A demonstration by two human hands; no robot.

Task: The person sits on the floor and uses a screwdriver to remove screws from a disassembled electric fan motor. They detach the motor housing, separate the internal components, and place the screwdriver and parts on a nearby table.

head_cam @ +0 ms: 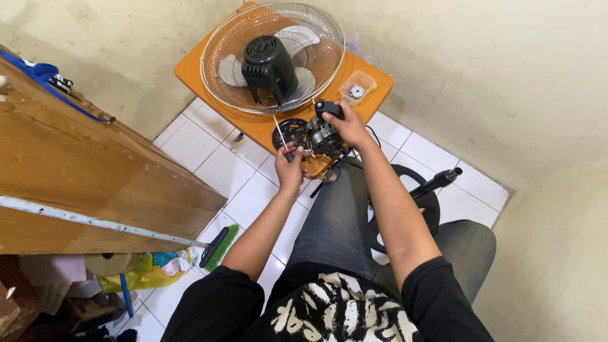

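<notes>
My left hand (292,166) grips the dark handle of a screwdriver (282,138), whose thin shaft points up and away over a round black motor cover plate (289,131). My right hand (348,126) is closed around a metal fan motor (323,135) with a black top part, held at the near edge of the orange stool (209,79). Both hands meet over my knee. On the stool behind them lies a wire fan guard (273,56) with pale blades and a black motor housing (269,60) resting in it.
A small clear plastic box (357,88) with small parts sits on the stool's right corner. A black round fan base with its pole (430,187) lies on the white tiled floor by my right leg. A wooden panel (82,171) leans at left, a green brush (218,248) below it.
</notes>
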